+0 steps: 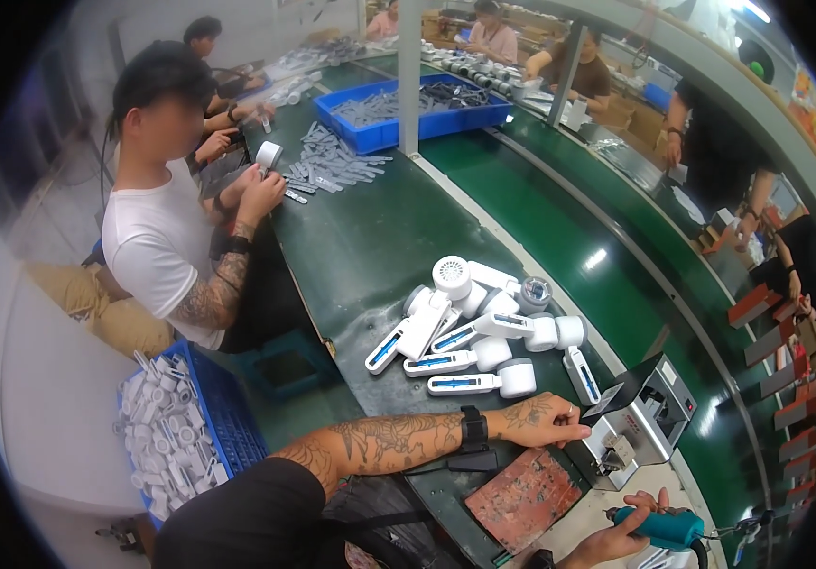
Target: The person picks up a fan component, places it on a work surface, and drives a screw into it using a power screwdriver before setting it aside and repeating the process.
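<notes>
My right hand (617, 542) grips a teal electric screwdriver (672, 528) low at the right, its dark tip toward the left. My left hand (543, 420) reaches across with its fingers bent and pressed together at the near edge of a silver and black screw feeder (631, 429). What its fingertips hold, if anything, is too small to make out. Just beyond that hand lies a pile of white handheld fans (465, 360), several with a blue strip showing in the handle. One fan (581, 376) lies apart, beside the feeder.
A worn reddish plate (524, 498) lies near me on the dark green bench. To the left stands a blue crate (223, 427) of white parts. A co-worker (176, 199) handles a white fan beside loose grey parts. A green conveyor (569, 228) runs along the right.
</notes>
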Available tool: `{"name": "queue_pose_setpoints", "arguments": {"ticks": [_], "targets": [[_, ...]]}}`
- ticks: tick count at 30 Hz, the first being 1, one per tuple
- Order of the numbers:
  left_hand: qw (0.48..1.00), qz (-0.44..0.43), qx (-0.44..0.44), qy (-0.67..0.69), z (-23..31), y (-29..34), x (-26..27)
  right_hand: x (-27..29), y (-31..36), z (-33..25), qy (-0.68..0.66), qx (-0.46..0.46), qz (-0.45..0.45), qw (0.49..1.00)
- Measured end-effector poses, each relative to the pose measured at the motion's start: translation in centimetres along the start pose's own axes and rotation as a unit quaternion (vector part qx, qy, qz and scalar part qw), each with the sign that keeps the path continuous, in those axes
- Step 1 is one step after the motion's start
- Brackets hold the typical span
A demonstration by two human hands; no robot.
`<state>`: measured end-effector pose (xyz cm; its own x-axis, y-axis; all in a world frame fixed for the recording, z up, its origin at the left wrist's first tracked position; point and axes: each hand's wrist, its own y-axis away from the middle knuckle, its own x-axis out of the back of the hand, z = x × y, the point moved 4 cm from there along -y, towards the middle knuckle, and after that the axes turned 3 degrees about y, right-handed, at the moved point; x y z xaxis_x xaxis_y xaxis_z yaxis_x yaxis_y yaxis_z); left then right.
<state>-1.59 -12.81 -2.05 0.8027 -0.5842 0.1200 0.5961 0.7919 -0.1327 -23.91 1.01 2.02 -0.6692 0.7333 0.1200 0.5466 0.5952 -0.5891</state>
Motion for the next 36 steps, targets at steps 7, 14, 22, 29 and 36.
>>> {"name": "queue_pose_setpoints", "arguments": {"ticks": [7,14,22,29,36], "targets": [[1.0,0.003,0.004,-0.008,0.0,-0.1,-0.1,-0.3,-0.2,-0.4,0.003,-0.044,0.001,0.999],[1.0,0.013,0.003,-0.012,0.2,0.0,-0.2,-0.3,0.0,-1.3,0.008,-0.013,0.011,1.0],[1.0,0.002,0.002,-0.009,0.1,0.1,-0.1,-0.5,0.4,-1.1,0.001,-0.025,0.006,1.0],[0.989,0.105,-0.008,-0.102,1.3,0.5,0.5,-0.6,1.3,-0.5,-0.169,-0.049,-0.063,0.982],[0.978,0.102,-0.169,-0.07,10.9,0.4,-7.9,5.5,3.2,-4.0,-0.143,-0.121,-0.131,0.974]]}}
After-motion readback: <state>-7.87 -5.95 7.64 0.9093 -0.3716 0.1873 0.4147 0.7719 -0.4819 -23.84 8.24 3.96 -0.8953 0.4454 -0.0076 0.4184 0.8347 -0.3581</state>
